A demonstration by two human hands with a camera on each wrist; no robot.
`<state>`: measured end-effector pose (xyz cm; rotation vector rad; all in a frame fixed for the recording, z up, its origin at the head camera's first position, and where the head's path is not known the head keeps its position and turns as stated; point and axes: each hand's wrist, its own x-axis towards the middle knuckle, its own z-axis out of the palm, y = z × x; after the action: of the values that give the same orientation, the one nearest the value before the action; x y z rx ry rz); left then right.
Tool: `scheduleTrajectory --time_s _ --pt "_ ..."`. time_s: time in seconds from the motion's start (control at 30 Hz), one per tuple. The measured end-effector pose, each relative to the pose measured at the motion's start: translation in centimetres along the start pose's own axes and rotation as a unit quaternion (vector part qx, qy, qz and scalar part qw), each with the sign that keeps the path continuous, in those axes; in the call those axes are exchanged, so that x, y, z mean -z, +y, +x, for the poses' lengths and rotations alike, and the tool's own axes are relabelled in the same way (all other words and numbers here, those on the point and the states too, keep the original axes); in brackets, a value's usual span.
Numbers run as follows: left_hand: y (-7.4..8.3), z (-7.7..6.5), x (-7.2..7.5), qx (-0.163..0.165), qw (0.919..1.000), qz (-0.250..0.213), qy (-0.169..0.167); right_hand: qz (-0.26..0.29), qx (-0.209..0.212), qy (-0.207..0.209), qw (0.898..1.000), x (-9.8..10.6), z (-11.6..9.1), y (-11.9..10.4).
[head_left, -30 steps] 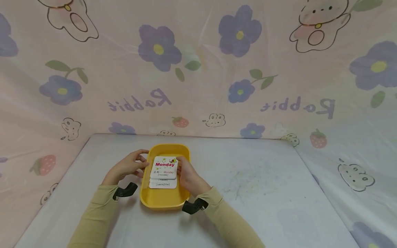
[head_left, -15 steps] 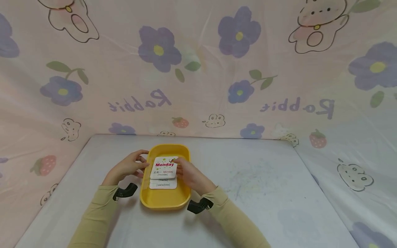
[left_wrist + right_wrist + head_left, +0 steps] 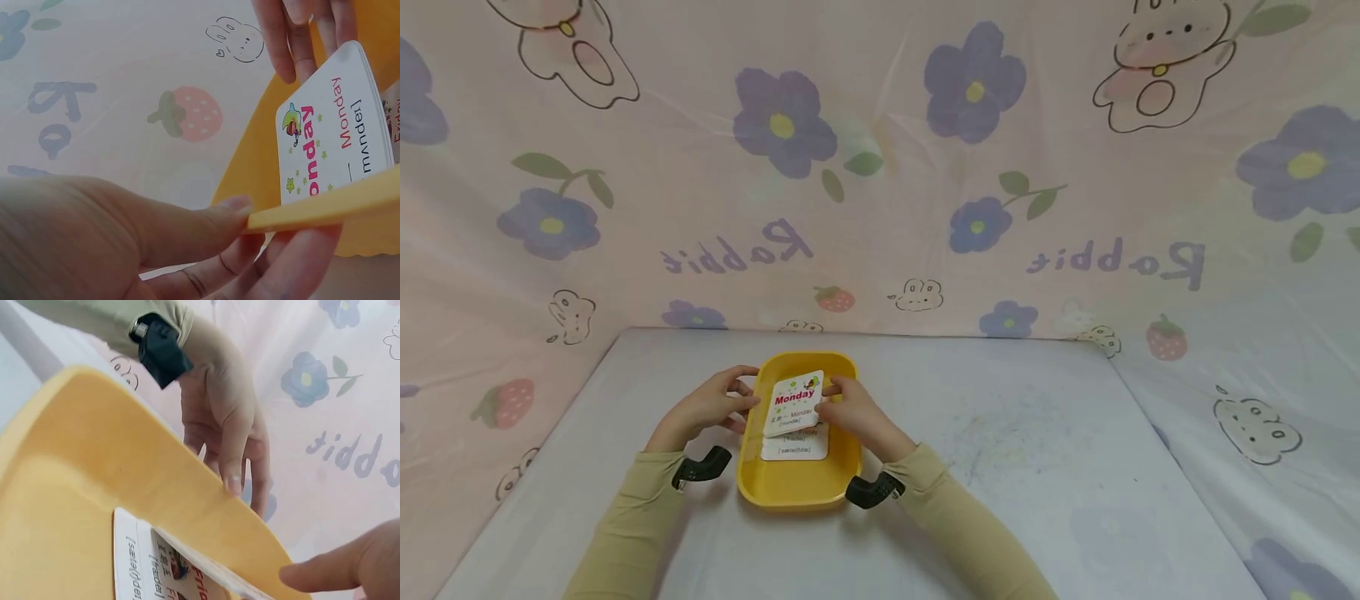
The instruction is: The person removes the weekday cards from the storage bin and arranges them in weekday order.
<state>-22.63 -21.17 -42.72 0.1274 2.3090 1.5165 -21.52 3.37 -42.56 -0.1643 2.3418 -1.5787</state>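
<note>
My left hand [image 3: 706, 407] pinches the left rim of a yellow plastic tray [image 3: 797, 487], thumb on the inner side and fingers outside, as the left wrist view shows. Inside the tray lie white flash cards with rounded corners. On top, the "Monday" card [image 3: 793, 402] is tilted, its right side raised. My right hand [image 3: 861, 417] holds that card by its right edge. Beneath it a "Friday" card [image 3: 194, 578] shows partly, and a lower card [image 3: 793, 451] sticks out at the near side. My right fingertips are partly hidden behind the raised card.
The tray stands on a white-covered table [image 3: 1000, 500] with faint smudges to its right. A patterned cloth [image 3: 880, 167] with flowers and rabbits hangs behind and along the sides. Each wrist carries a black camera mount [image 3: 703, 467].
The "Monday" card has turned from lying nearly level to tilted, its right side lifted, uncovering more of the "Friday" card. My right fingers have shifted along its right edge. My left hand stays put.
</note>
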Motion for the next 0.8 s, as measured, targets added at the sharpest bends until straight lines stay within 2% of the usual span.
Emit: scheduleTrajectory --time_s 0.17,0.33,0.8 --pt "0.1 -0.1 -0.1 -0.001 1.0000 0.004 0.001 -0.027 0.025 0.021 0.999 -0.2 0.7 -0.1" --pt "0.1 -0.1 -0.1 -0.004 1.0000 0.003 0.000 -0.009 0.039 0.024 0.999 -0.3 1.4 -0.2" --pt "-0.1 0.0 -0.1 -0.005 1.0000 0.006 0.000 -0.042 0.052 0.025 0.997 -0.3 3.2 -0.2"
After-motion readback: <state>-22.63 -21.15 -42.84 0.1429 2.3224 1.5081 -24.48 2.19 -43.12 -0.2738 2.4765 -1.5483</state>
